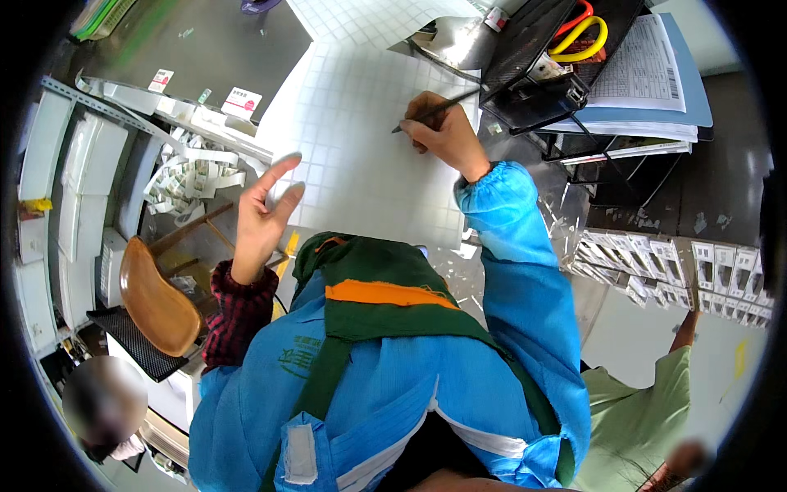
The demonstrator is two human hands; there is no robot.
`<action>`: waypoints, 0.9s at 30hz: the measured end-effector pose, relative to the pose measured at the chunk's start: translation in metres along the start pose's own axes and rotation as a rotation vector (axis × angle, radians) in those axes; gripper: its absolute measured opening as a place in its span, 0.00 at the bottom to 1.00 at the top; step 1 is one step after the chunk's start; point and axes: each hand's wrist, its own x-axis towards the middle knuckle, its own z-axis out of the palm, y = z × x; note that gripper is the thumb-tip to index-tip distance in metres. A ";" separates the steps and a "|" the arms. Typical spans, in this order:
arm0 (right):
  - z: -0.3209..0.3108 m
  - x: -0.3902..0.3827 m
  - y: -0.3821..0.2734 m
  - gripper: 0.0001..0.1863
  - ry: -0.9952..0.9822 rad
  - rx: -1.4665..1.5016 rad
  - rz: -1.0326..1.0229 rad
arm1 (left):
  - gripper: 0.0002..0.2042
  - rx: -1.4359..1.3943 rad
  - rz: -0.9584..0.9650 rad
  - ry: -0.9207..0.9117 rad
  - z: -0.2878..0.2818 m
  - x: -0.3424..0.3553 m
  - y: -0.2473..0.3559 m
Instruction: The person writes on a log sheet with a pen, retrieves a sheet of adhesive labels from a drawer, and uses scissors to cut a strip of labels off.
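My right hand (443,135) is closed around a slim dark pen (457,102). The pen's tip points left, over a large white sheet with a faint grid (348,156); whether it touches the sheet I cannot tell. At the sheet's lower left edge, my left hand (264,217) holds nothing. Its thumb and a finger are spread apart; the other fingers are partly hidden. A second gridded white sheet (352,18) lies at the far edge of the first.
Right of the sheet stands a black mesh organizer (525,66) holding yellow-handled scissors (586,45), beside stacked papers (639,70). At left are a heap of label strips (193,184) and a wooden stool (156,295). Another person in green (639,418) stands at lower right, reaching toward racked small boxes (648,262).
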 end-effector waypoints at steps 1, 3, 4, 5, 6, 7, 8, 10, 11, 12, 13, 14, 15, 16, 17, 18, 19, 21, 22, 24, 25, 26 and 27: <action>0.001 0.001 0.002 0.08 0.023 -0.072 -0.063 | 0.19 -0.006 -0.005 0.011 0.000 -0.001 0.000; 0.001 0.002 0.004 0.08 0.042 -0.194 -0.136 | 0.19 -0.018 -0.023 0.032 0.002 -0.002 0.001; 0.000 0.003 0.005 0.08 0.038 -0.245 -0.147 | 0.19 -0.025 -0.035 0.042 0.005 -0.003 0.001; -0.001 0.003 0.005 0.08 0.036 -0.296 -0.157 | 0.19 -0.032 -0.048 0.051 0.008 -0.003 0.001; 0.000 0.004 0.003 0.09 0.029 -0.313 -0.152 | 0.18 -0.026 -0.025 0.066 0.009 -0.003 -0.002; 0.000 0.004 0.001 0.09 0.023 -0.329 -0.146 | 0.19 -0.030 -0.028 0.072 0.010 -0.003 -0.003; 0.000 0.004 0.000 0.09 0.018 -0.346 -0.139 | 0.19 -0.034 -0.031 0.077 0.011 -0.003 -0.002; -0.003 0.005 -0.002 0.09 -0.020 -0.382 -0.152 | 0.19 -0.034 -0.037 0.085 0.012 -0.004 -0.002; -0.004 0.006 -0.002 0.09 -0.037 -0.400 -0.158 | 0.19 -0.032 -0.039 0.086 0.013 -0.004 -0.002; -0.004 0.006 -0.001 0.09 -0.032 -0.398 -0.149 | 0.19 -0.030 -0.042 0.087 0.012 -0.004 -0.003; -0.004 0.007 0.000 0.09 -0.028 -0.395 -0.139 | 0.19 -0.028 -0.041 0.092 0.012 -0.005 -0.004; -0.004 0.007 -0.002 0.09 -0.036 -0.355 -0.090 | 0.19 -0.027 -0.040 0.096 0.012 -0.005 -0.005; -0.005 0.007 0.000 0.09 -0.043 -0.353 -0.120 | 0.19 -0.028 -0.040 0.095 0.012 -0.004 -0.005; -0.007 0.009 0.004 0.09 -0.050 -0.351 -0.151 | 0.19 -0.025 -0.052 0.091 0.013 -0.004 -0.003; -0.008 0.009 0.006 0.09 -0.058 -0.348 -0.181 | 0.19 -0.021 -0.064 0.087 0.013 -0.004 -0.001; -0.008 0.009 0.005 0.09 -0.053 -0.353 -0.174 | 0.19 -0.017 -0.075 0.087 0.013 -0.004 0.000; -0.008 0.008 0.002 0.09 -0.049 -0.358 -0.167 | 0.19 -0.020 -0.074 0.086 0.013 -0.003 0.000; -0.007 0.007 0.001 0.08 -0.046 -0.360 -0.155 | 0.19 -0.027 -0.071 0.086 0.013 -0.002 0.000; -0.008 0.007 0.001 0.08 -0.046 -0.357 -0.149 | 0.19 -0.027 -0.072 0.085 0.013 -0.002 0.000; -0.009 0.007 0.002 0.08 -0.065 -0.377 -0.173 | 0.19 -0.026 -0.076 0.083 0.012 -0.001 0.000; -0.010 0.008 0.003 0.08 -0.083 -0.400 -0.204 | 0.19 -0.025 -0.076 0.082 0.012 -0.001 0.000; -0.010 0.008 0.004 0.08 -0.102 -0.423 -0.234 | 0.19 -0.025 -0.076 0.080 0.012 -0.001 0.001; -0.011 0.009 0.005 0.08 -0.094 -0.424 -0.226 | 0.19 -0.025 -0.074 0.077 0.012 0.000 0.001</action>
